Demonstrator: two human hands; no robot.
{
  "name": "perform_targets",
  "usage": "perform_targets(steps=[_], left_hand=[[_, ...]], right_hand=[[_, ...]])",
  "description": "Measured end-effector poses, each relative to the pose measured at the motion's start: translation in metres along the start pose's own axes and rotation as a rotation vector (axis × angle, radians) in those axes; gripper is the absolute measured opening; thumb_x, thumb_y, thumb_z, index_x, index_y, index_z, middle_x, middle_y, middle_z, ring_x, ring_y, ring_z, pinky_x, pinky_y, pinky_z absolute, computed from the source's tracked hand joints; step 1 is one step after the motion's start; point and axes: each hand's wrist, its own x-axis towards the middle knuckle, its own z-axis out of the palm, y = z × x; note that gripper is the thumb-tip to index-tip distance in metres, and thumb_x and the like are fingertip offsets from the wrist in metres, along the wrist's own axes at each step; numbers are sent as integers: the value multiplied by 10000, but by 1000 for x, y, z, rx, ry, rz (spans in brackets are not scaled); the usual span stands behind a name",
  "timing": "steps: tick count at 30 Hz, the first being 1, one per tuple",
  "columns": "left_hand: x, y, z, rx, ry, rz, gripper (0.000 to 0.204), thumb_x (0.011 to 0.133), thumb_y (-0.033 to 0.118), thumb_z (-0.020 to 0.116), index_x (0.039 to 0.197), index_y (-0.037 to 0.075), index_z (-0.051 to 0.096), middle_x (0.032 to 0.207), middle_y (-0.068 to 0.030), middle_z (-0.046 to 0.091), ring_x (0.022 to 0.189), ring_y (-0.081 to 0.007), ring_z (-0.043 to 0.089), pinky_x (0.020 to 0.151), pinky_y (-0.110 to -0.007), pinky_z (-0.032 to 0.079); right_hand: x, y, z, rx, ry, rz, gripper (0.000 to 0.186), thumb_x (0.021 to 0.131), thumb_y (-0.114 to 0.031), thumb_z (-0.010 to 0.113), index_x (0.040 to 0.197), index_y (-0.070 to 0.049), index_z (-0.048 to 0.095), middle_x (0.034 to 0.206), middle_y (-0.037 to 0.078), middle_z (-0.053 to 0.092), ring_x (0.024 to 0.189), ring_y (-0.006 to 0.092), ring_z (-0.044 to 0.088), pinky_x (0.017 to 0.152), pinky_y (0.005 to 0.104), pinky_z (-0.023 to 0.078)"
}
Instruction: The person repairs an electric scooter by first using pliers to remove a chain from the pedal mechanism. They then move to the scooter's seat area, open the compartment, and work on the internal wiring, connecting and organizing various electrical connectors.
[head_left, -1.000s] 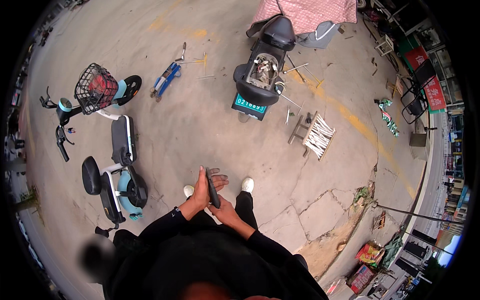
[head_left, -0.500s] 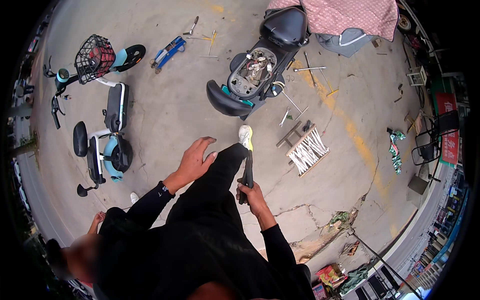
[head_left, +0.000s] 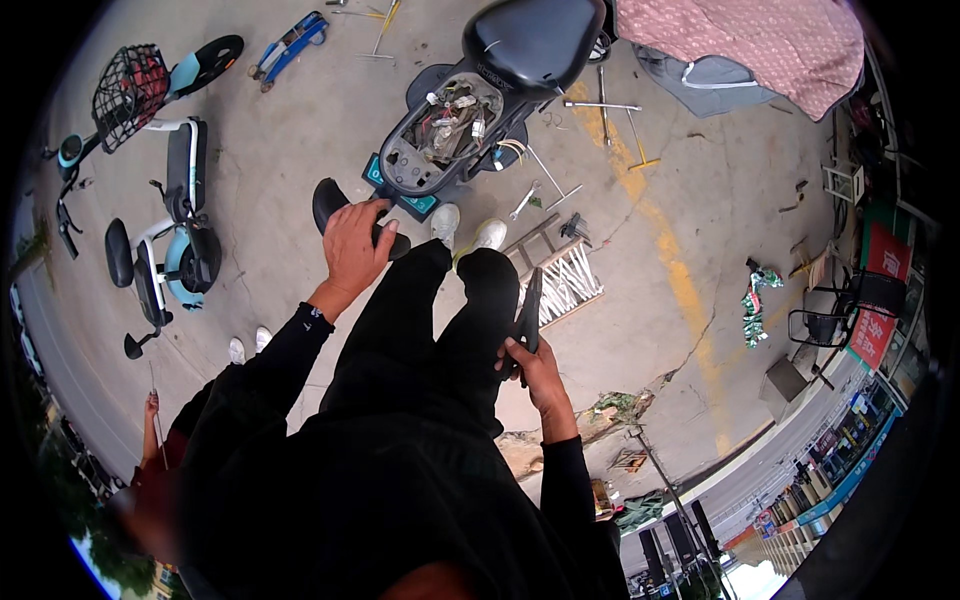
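"How far along am I?"

"The scooter [head_left: 405, 165] stands just ahead of your feet, its bay uncovered and the wires [head_left: 455, 125] heaped in plain sight. Opening it up looks done – closing it isn't, as far as I can judge."

"And my hands?"

"Your right grip [head_left: 535, 375] is clamped around a dark hand tool [head_left: 530, 310] beside your right knee, well apart from the wires. Your left grip [head_left: 352, 250] lies over the backrest [head_left: 328, 203] at the scooter's rear – whether clamped or only resting, I cannot tell."

"What else is out?"

"A spanner [head_left: 525, 200] lies on the ground between the scooter and the low stool [head_left: 570, 290]."
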Motion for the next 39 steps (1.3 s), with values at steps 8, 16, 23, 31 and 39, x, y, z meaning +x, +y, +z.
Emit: perform_targets(steps=[8, 16, 23, 31, 39], left_hand=[[18, 11, 12, 139, 33, -161, 436, 905, 286, 628, 1251, 31, 559, 1276, -137, 591, 1189, -331, 548, 1069, -465, 371], [21, 15, 35, 375, 275, -576, 648, 906, 396, 617, 1414, 42, 430, 1525, -192, 378, 1424, -408, 320, 1146, -588, 217], [20, 16, 52, 528, 443, -942, 680, 909, 292, 691, 1443, -8, 394, 1441, -244, 460, 1304, -428, 468, 1080, -456, 399], [1, 7, 71, 592, 434, -957, 628, 887, 180, 676, 1447, 26, 438, 1350, -213, 565, 1218, -348, 587, 1026, -409, 474], [-34, -5, 57, 675, 440, -756, 574, 932, 284, 641, 1423, 29, 488, 1303, -222, 600, 1150, -294, 619, 993, -361, 465]], right_hand=[[58, -89, -38, -310, -89, 50, 296, 938, -231, 628, 1117, -6, 560, 729, 20, 585, 581, 116, 576, 537, 278, 423], [147, -190, -92, -1470, -159, -113, 585, 881, -422, 655, 1212, 49, 550, 991, 308, 681, 976, 476, 652, 859, 524, 518], [375, -169, -165, -1841, -281, -212, 597, 852, -519, 632, 1096, 24, 604, 1000, 259, 709, 978, 421, 687, 862, 503, 546], [605, -157, -214, -2257, -264, -233, 332, 864, -286, 582, 1060, -73, 745, 1116, 149, 728, 1073, 312, 693, 871, 417, 554], [761, -134, -255, -2350, 87, -682, 668, 831, -442, 677, 1278, 23, 502, 1163, 247, 671, 1124, 339, 661, 940, 445, 518]])
